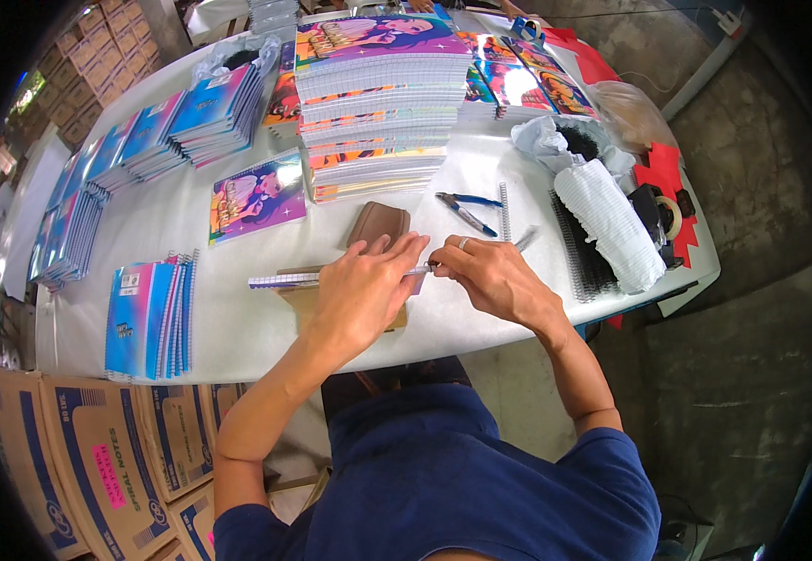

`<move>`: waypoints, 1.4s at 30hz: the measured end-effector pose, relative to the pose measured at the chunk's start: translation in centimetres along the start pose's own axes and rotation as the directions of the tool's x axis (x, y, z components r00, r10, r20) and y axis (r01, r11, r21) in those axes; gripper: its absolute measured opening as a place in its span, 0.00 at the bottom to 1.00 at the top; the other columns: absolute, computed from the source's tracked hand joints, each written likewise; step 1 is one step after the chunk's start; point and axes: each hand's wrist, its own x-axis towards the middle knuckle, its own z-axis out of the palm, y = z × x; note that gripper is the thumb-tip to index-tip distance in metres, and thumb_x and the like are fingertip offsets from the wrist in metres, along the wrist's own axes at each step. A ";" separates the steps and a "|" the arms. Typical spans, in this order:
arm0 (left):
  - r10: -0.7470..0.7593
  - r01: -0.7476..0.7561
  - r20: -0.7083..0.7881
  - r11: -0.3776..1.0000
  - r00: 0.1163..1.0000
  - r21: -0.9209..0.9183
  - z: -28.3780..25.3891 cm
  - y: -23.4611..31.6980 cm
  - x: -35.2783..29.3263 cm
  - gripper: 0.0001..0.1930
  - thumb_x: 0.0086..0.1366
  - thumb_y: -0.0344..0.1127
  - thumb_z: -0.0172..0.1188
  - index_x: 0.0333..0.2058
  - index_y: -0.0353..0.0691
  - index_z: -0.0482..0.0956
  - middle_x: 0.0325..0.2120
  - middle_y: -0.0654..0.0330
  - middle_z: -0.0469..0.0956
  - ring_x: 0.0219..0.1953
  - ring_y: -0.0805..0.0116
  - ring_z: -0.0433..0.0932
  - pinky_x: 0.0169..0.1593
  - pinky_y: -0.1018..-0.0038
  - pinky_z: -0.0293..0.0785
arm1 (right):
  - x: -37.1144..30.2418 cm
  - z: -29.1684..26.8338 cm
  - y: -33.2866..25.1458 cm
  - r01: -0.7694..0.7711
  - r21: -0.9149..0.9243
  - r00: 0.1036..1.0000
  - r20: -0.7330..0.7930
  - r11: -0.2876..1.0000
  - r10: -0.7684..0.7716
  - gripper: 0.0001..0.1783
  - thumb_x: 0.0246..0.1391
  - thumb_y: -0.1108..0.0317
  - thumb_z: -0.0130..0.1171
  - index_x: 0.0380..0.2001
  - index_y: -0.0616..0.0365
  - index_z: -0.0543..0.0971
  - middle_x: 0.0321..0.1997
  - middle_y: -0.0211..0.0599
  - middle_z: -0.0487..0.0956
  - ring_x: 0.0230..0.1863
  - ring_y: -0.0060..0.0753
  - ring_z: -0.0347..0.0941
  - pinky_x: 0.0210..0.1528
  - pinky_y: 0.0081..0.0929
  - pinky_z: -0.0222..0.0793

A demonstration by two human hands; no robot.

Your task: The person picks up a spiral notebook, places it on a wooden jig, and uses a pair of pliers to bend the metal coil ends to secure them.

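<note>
The left hand (pixel 359 288) lies over a notebook (pixel 284 280) at the near side of the surface (pixel 237 332), fingers outstretched; whether its thumb closes underneath I cannot tell. The right hand's grip (pixel 436 264) pinches the notebook's right end. A brown block (pixel 380 224) sits just beyond, blue-handled pliers (pixel 469 213) lie farther right, and a tall notebook stack (pixel 378 122) stands on the far side.

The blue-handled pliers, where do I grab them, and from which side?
Probably best round both blue handles, coming from the near right. The pliers lie flat, their tip pointing left and their handles spread apart to the right, so a hand could close round them. Mind the wire coil by the handle ends.
</note>
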 end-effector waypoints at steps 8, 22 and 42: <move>-0.035 0.036 0.022 0.998 0.999 -0.059 -0.2 0.0 -0.1 0.20 0.63 0.35 0.57 0.55 0.45 0.73 0.54 0.58 0.75 0.54 0.57 0.74 0.59 0.59 0.68 | -0.7 0.8 -0.2 -0.066 0.043 0.997 -0.040 0.997 0.068 0.09 0.53 0.72 0.59 0.37 0.59 0.73 0.33 0.40 0.74 0.32 0.45 0.74 0.31 0.41 0.70; 0.073 -0.060 -0.185 0.995 0.980 0.075 0.4 0.2 -0.4 0.27 0.62 0.50 0.58 0.58 0.52 0.71 0.53 0.59 0.75 0.52 0.51 0.76 0.55 0.59 0.72 | 1.4 -0.1 5.1 -0.167 0.593 0.985 0.143 0.788 0.101 0.15 0.55 0.66 0.61 0.43 0.62 0.78 0.42 0.45 0.79 0.42 0.42 0.76 0.48 0.32 0.70; -0.115 0.139 -0.175 0.981 0.978 0.133 0.5 -1.4 0.0 0.45 0.51 0.54 0.66 0.67 0.59 0.55 0.51 0.59 0.77 0.44 0.56 0.80 0.38 0.64 0.79 | 3.2 -1.4 8.1 -0.330 0.714 0.919 0.392 0.618 0.038 0.25 0.56 0.53 0.60 0.46 0.65 0.81 0.50 0.45 0.80 0.53 0.37 0.74 0.56 0.33 0.67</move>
